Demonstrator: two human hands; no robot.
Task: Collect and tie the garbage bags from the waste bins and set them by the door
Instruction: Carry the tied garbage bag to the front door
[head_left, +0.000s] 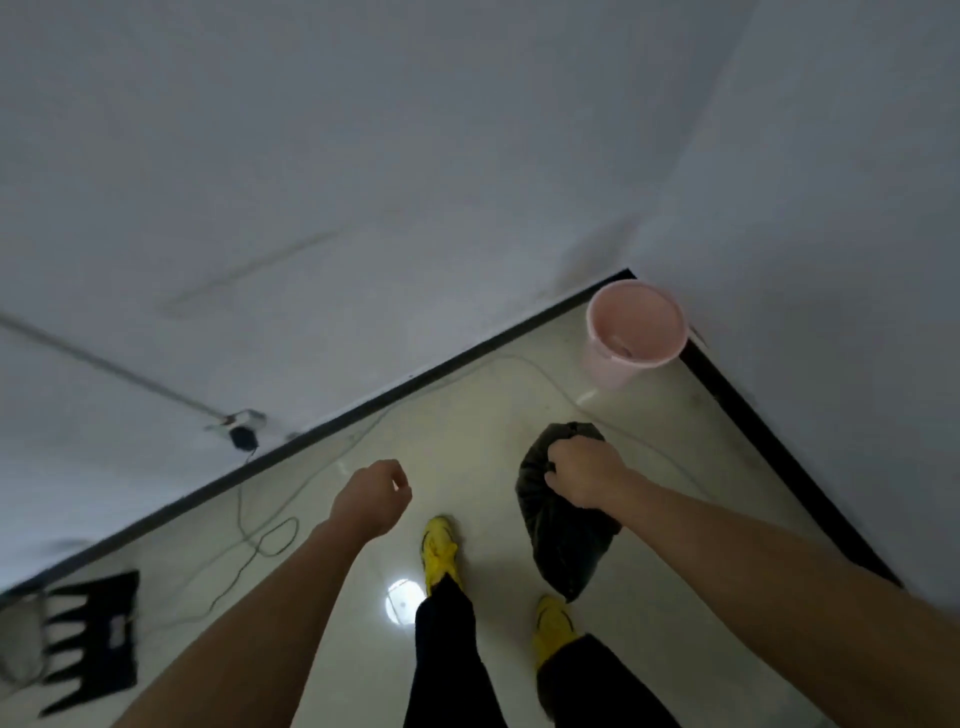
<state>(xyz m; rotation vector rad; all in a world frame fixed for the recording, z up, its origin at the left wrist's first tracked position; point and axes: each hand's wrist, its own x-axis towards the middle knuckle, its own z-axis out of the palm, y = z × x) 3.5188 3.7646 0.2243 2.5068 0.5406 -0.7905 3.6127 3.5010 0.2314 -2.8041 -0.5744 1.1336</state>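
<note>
Right hand (582, 470) first: it grips the gathered neck of the dark garbage bag (563, 545), fingers bunched round the plastic, and the bag hangs below it over the floor (467, 431), its lower end near my right shoe (553, 623) in this view. My left hand (374, 493) is held out in front, apart from the bag, curled into a loose fist; the frame is soft there, but it seems to hold nothing. The pink waste bin (631, 332) stands in the corner where the two walls meet, beyond the bag and clear of it, and I see no liner over its rim, so I judge the bag is out and the step in hand is closing it. The neck is bunched in the fist, and I see no knot. Next I'd bring the left hand across to the neck beside the right, twist the slack and tie it off, then carry it to the door, which is not in view. A thin cable (239, 499) loops over the floor to my left, so I'd mind my feet when turning
</note>
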